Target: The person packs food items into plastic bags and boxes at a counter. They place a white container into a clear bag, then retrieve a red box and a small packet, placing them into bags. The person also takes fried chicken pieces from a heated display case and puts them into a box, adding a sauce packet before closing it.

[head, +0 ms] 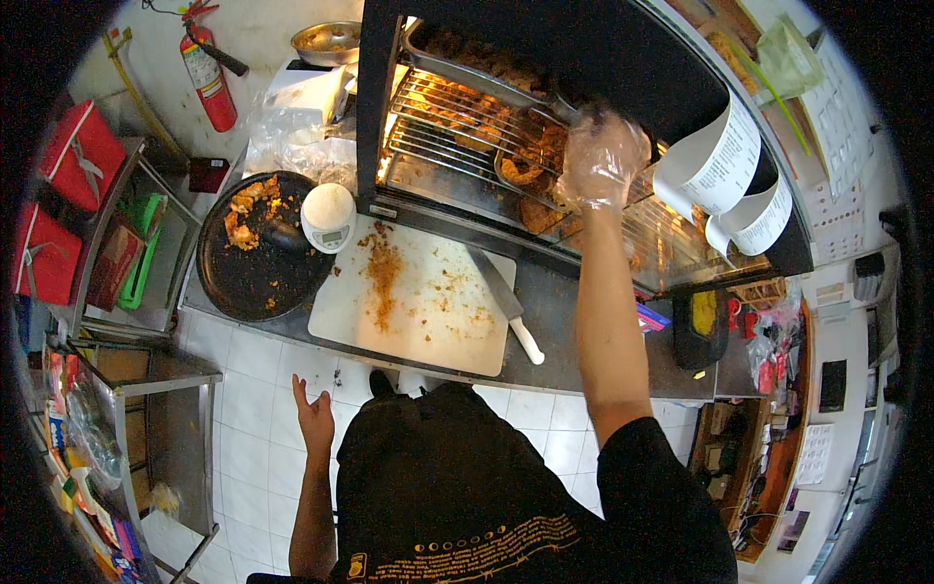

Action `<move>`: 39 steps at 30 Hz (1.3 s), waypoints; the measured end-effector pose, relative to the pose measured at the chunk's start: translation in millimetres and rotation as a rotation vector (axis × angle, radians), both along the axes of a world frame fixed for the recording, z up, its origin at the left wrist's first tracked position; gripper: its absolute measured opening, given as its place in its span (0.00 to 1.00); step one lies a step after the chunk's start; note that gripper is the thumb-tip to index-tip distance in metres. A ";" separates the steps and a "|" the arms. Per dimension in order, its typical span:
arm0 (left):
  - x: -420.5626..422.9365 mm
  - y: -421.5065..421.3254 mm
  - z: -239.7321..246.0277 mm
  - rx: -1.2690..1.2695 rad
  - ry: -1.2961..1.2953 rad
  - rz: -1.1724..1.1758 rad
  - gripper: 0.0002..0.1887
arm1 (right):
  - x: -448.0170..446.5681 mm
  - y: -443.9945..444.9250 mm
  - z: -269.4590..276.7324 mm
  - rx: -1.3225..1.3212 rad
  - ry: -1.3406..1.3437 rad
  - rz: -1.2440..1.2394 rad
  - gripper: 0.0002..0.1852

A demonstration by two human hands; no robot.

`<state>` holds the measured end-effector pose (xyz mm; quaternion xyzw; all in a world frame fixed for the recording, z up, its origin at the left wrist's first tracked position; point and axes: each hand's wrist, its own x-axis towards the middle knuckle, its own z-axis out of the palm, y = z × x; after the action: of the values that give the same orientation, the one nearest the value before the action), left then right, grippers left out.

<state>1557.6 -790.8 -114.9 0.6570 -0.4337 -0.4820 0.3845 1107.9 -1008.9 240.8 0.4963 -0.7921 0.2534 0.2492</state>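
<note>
My right hand [604,157], in a clear plastic glove, reaches into the lit food warmer cabinet [467,223], at the upper tray of browned food. Its fingers are partly hidden; a metal piece, perhaps a utensil, shows beside them. On the wire rack [452,131] below lie fried pieces and a small tray. My left hand [314,416] is bare, fingers apart and holding nothing, beside my body. Before me lies a white cutting board [416,328] with crumbs, a knife with a white handle [527,341] across its right edge. A round black pan [255,281] holds food scraps, a kitchen scale [328,226] at its rim.
Printed paper strips [719,160] hang off the cabinet's right top. A dark container [686,350] with something yellow stands at the counter's right. Plastic bags [292,146] and a metal bowl [327,44] are behind the pan. Steel shelving [168,379] and a fire extinguisher [208,80] are at left.
</note>
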 end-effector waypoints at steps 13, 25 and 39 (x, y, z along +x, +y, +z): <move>14.0 -7.8 2.9 0.084 0.005 0.033 0.40 | -28.0 -7.2 35.1 0.362 -0.218 0.161 0.27; 35.1 0.7 -21.2 0.040 -0.027 0.076 0.40 | -51.6 -2.9 19.7 0.282 -0.394 0.231 0.22; 20.0 9.1 -4.9 0.212 0.062 0.186 0.41 | -64.1 -1.9 -20.6 -0.455 -0.716 0.273 0.22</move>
<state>1577.6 -781.8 -119.8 0.7161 -0.3054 -0.5074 0.3694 1043.8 -1010.8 220.2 0.4099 -0.6798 0.6076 0.0263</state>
